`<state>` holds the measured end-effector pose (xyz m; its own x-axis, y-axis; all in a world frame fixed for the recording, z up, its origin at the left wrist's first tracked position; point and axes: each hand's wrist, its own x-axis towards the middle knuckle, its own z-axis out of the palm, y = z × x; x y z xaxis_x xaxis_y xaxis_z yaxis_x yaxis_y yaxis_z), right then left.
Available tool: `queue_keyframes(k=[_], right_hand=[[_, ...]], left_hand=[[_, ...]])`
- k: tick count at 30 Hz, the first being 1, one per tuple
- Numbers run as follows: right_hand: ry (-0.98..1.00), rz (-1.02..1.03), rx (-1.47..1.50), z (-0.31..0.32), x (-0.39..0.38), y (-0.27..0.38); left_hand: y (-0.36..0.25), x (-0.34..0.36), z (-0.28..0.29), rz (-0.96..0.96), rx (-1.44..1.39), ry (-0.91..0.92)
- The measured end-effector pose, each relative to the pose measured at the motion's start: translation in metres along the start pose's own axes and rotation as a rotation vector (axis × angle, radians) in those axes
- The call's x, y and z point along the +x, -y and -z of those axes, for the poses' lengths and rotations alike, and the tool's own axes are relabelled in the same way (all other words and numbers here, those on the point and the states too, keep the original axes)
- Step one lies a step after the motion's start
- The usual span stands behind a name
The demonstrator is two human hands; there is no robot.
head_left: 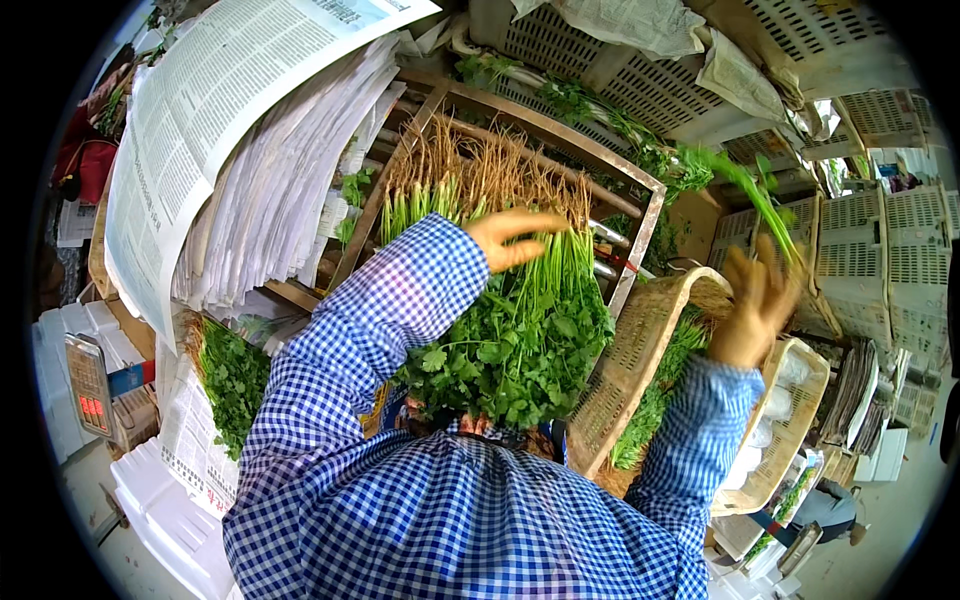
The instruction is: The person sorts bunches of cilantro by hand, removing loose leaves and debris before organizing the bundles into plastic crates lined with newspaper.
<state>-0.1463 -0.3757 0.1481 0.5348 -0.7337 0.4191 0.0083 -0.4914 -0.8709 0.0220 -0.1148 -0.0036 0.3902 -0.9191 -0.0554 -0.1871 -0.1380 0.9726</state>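
A large bunch of coriander (530,340) lies in front of me, leaves toward me and pale brown roots (480,165) pointing away. My left hand (515,238) reaches across its stems with fingers stretched out, palm side hidden. To the right, my right hand (755,305) is raised and smeared by motion. A few loose green stalks (752,195) are at its fingertips, blurred too; whether the fingers grip them or have released them does not show. Under the coriander roots is a rusty metal frame (650,225) with bars.
A tall stack of newspaper (270,190) stands at the left, near more coriander (235,380) and a phone (90,385). On the right are a basket (630,370) of greens and a crate (800,400) of clear bags. Perforated crates (850,240) line the far side.
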Motion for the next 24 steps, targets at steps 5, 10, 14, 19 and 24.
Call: queue_keyframes(k=[5,10,14,19,24], right_hand=[[0.454,-0.471,-0.077,0.012,-0.074,-0.08],[0.428,-0.598,-0.18,-0.048,-0.093,-0.074],[0.66,-0.261,-0.413,-0.128,-0.134,-0.071],[0.714,-0.343,-0.316,-0.114,-0.099,-0.078],[0.881,-0.53,-0.33,-0.167,-0.062,-0.055]], left_hand=[[-0.045,-0.064,0.039,-0.158,0.046,-0.494],[0.008,-0.109,0.058,0.315,0.298,-0.839],[-0.013,-0.068,0.0,0.547,0.133,-0.547],[0.009,-0.07,0.008,0.39,0.082,-0.454],[0.021,-0.064,0.004,0.317,0.066,-0.474]])
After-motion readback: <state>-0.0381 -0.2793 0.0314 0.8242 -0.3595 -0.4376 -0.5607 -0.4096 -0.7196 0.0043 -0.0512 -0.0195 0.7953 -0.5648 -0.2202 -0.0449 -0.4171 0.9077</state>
